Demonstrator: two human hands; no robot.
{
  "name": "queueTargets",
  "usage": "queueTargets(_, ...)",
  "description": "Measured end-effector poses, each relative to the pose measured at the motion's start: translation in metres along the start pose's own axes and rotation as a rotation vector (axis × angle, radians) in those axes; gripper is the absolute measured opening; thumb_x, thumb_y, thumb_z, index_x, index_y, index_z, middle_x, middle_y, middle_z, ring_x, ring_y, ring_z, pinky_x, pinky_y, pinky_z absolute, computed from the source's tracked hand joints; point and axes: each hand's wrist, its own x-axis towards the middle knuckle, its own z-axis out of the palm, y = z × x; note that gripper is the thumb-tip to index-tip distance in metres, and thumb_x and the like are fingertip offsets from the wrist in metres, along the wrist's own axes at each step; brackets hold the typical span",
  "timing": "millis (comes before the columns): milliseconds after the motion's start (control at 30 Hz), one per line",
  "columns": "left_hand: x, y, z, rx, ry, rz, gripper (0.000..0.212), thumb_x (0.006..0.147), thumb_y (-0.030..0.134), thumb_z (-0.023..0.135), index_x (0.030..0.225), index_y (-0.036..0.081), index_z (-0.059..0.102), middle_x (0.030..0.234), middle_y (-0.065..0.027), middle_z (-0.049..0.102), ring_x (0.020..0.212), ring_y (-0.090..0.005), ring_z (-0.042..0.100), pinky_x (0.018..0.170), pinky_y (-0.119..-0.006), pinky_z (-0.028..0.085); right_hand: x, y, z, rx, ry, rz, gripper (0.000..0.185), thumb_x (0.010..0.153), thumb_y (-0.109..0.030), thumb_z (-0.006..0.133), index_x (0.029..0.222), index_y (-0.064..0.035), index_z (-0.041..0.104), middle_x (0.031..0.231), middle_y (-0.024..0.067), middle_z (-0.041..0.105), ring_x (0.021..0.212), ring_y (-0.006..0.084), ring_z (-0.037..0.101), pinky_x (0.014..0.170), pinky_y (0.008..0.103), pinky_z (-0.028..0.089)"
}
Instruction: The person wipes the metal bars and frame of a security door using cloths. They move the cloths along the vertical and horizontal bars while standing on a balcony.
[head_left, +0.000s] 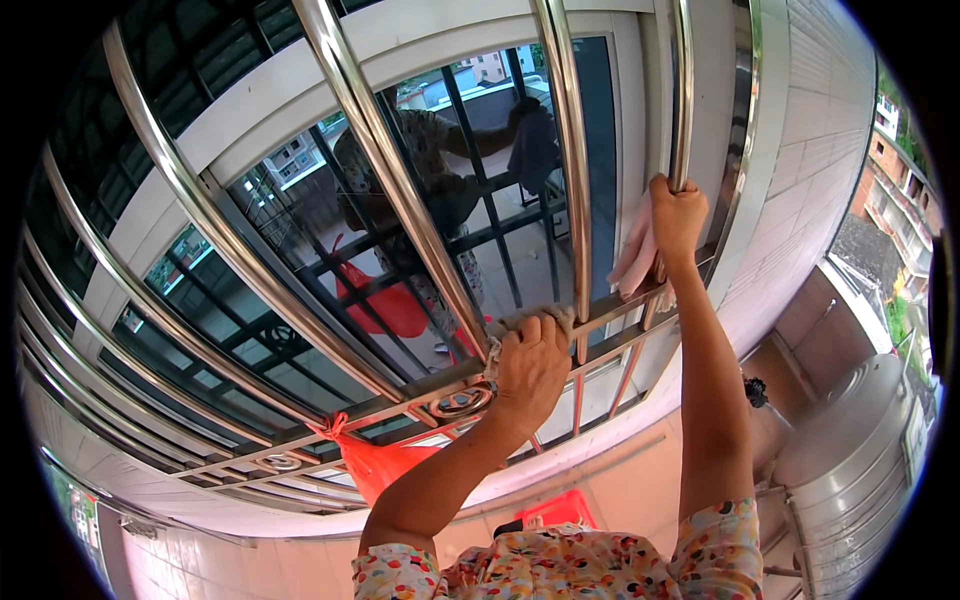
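Observation:
My left hand (531, 367) presses a bunched grey-brown cloth (551, 315) onto the lower horizontal rail (615, 307) of a stainless-steel window grille. Higher up on the right, my right hand (677, 217) is wrapped round an upright steel bar (681, 97). A pink cloth (637, 259) hangs from that hand, beside the bar and down towards the rail. Between my hands stands another shiny upright bar (566, 150). Behind the grille, a sliding window's glass pane (596, 150) reflects the bars and my arms. A round ornament (459, 401) sits below the rail, left of my left hand.
A red plastic bag (382, 461) is tied to the rail at left. Below lie a red plastic object (561, 510) and the tiled floor (637, 469). A ribbed stainless-steel tank (847, 457) stands at lower right, near a tiled wall (810, 172).

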Motion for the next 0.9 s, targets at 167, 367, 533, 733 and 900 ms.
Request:
queueTargets(167,0.0,0.006,-0.015,0.184,-0.138,0.04,0.018,0.066,0.016,0.054,0.079,0.007,0.061,0.073,-0.0027,0.049,0.074,-0.0178,0.044,0.052,-0.029,0.033,0.002,0.002,-0.001,0.028,0.004,-0.027,0.027,0.071,-0.017,0.055,0.057,0.0052,0.049,0.046,0.0069,0.043,0.047,0.0098,0.04,0.046,0.0292,0.037)
queueTargets(367,-0.011,0.004,-0.02,0.186,-0.152,-0.005,0.013,0.065,0.017,0.055,0.072,0.008,0.061,0.07,-0.0022,0.047,0.07,-0.0177,0.045,0.047,-0.028,0.031,0.001,0.0,0.002,0.03,-0.022,0.004,0.027,0.073,-0.019,0.055,0.06,0.0048,0.051,0.047,0.0129,0.046,0.044,0.0159,0.043,0.05,0.0321,0.042)
queueTargets(533,-0.035,0.003,-0.035,-0.071,-0.101,-0.117,0.008,0.063,0.014,0.056,0.067,0.008,0.059,0.071,-0.0057,0.05,0.07,-0.0221,0.05,0.052,-0.032,0.04,0.001,0.004,-0.001,0.042,-0.024,-0.014,0.028,0.073,-0.019,0.055,0.059,0.0045,0.05,0.047,0.015,0.046,0.043,0.0185,0.042,0.05,0.0329,0.041)
queueTargets(733,-0.136,-0.012,0.043,-0.496,-0.685,-0.244,0.016,0.063,0.02,0.06,0.074,0.008,0.061,0.073,-0.0125,0.058,0.076,-0.0272,0.058,0.067,-0.038,0.047,-0.002,-0.002,0.004,0.051,0.004,-0.021,0.027,0.072,-0.019,0.055,0.059,0.0047,0.05,0.046,0.0155,0.046,0.042,0.0186,0.041,0.05,0.0335,0.042)
queueTargets(900,-0.107,-0.013,0.011,-0.709,-0.755,-0.437,0.019,0.063,0.018,0.062,0.077,0.006,0.06,0.08,-0.0141,0.06,0.079,-0.0304,0.059,0.066,-0.039,0.047,-0.001,0.003,0.001,0.032,-0.007,-0.024,0.026,0.073,-0.018,0.055,0.059,0.0044,0.05,0.046,0.0144,0.045,0.042,0.0178,0.041,0.049,0.0329,0.041)
